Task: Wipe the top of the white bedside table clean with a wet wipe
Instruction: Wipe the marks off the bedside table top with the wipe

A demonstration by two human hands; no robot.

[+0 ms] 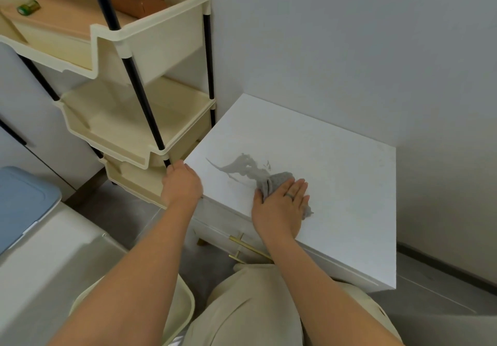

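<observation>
- The small green tin on the top tier of the cream rack carried a label too blurred for me to read.
- My left hand reached out on a straight arm, fingers curled over the near left corner of the white bedside table, gripping it.
- A grey smear marked the tabletop just left of the wet wipe.
- My right hand lay flat, fingers straight, pressing the crumpled wipe onto the top near its front edge; a ring sat on one finger.
</observation>
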